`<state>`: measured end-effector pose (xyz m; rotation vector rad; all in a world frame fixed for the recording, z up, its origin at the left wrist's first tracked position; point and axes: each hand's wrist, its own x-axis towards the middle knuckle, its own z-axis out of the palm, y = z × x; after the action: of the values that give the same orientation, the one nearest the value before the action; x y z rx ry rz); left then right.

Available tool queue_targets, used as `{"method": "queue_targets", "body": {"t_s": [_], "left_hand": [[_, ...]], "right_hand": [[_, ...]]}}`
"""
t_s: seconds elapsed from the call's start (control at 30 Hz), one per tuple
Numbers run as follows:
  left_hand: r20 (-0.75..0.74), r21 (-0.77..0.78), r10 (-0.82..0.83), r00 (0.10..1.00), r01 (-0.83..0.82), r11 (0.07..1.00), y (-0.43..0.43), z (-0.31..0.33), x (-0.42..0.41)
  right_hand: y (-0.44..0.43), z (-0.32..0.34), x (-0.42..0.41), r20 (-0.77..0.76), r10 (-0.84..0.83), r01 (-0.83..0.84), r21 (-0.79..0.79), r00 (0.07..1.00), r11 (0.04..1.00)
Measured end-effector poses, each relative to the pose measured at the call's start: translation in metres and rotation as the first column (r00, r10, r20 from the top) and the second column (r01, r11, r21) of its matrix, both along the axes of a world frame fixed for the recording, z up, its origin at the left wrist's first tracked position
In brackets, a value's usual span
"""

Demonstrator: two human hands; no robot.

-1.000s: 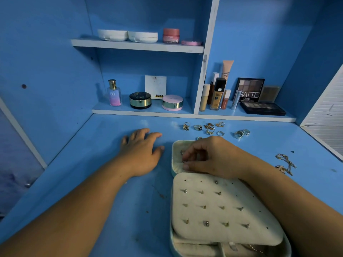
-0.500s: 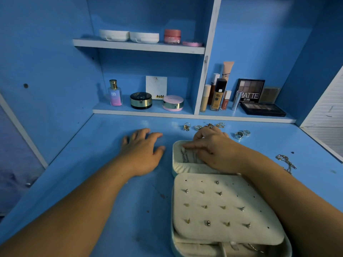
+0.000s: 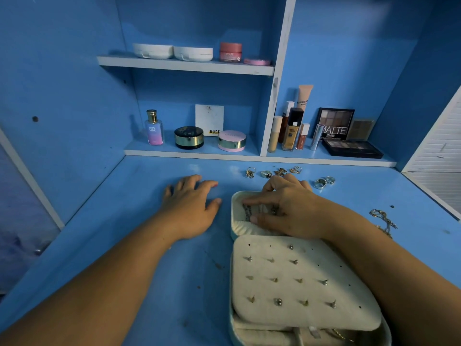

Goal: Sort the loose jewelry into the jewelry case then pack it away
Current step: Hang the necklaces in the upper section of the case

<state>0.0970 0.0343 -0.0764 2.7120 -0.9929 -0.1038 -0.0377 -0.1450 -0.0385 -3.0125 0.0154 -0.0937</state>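
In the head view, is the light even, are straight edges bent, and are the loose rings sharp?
Head view: dim, blue-tinted, even light, no hard glare. Head view: the wide lens tilts the shelf divider and stretches the left forearm. Head view: the loose rings are small but fairly sharp.

A: Only one view?
B: Yes: worn on the head, wide-angle, looking forward and down.
A: How near?
B: Close above the cream padded jewelry case [image 3: 282, 290] on the flat blue wooden desk [image 3: 134, 196]; facing the blue wooden shelves [image 3: 187, 67] behind.
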Motion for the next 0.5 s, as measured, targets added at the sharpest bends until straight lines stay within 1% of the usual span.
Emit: {"method": "queue_targets", "body": {"t_s": [0.07, 0.2, 0.23, 0.3, 0.33, 0.4, 0.43, 0.5], "left_hand": [[0.002, -0.002, -0.001, 1.000, 0.001, 1.000, 0.000, 0.000, 0.000], [0.005, -0.005, -0.002, 1.000, 0.002, 1.000, 0.000, 0.000, 0.000], [0.003, -0.005, -0.003, 1.000, 0.003, 1.000, 0.000, 0.000, 0.000], [0.004, -0.007, -0.004, 1.000, 0.004, 1.000, -0.001, 0.000, 0.000], [0.008, -0.008, -0.004, 1.000, 0.004, 1.000, 0.000, -0.001, 0.001], [0.014, -0.009, -0.005, 1.000, 0.005, 1.000, 0.000, -0.002, 0.001], [0.017, -0.011, -0.004, 1.000, 0.005, 1.000, 0.000, -0.002, 0.001], [0.015, -0.020, -0.002, 1.000, 0.003, 1.000, 0.000, -0.002, 0.001]], "right_hand": [[0.001, 0.001, -0.001, 0.015, -0.007, 0.006, 0.017, 1.000, 1.000], [0.001, 0.000, -0.002, -0.020, -0.002, 0.003, 0.007, 1.000, 1.000], [-0.001, 0.000, -0.002, -0.016, 0.005, -0.004, 0.039, 1.000, 0.999], [-0.009, 0.000, -0.004, 0.042, 0.004, -0.011, 0.169, 0.999, 0.986], [-0.015, 0.001, -0.005, 0.101, -0.013, -0.010, 0.224, 0.995, 0.974], [-0.035, 0.003, -0.009, 0.218, -0.086, 0.022, 0.277, 0.972, 0.961], [-0.046, 0.006, -0.011, 0.245, -0.137, 0.064, 0.285, 0.960, 0.956], [-0.071, 0.009, -0.016, 0.234, -0.253, 0.187, 0.269, 0.939, 0.945]]}}
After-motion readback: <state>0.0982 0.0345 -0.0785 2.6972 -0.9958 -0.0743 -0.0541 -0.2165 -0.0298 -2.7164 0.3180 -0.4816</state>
